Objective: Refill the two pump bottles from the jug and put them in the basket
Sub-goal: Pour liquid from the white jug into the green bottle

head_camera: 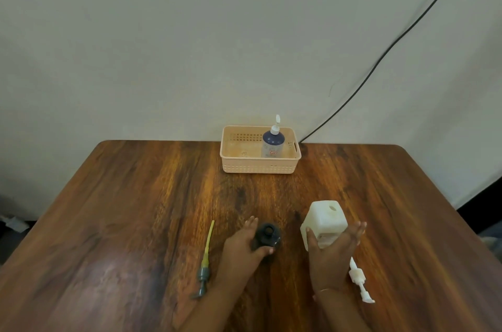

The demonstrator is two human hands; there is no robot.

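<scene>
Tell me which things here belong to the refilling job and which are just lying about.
Job: white jug, gripped by the right hand; open dark bottle, held by the left hand; grey pump with yellow tube; white pump; blue pump bottle, upright in the peach basket.
Just there: black cable hanging behind; wooden table underneath.

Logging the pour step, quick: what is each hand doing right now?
Left hand: grips the open dark bottle.
Right hand: holds the white jug.
</scene>
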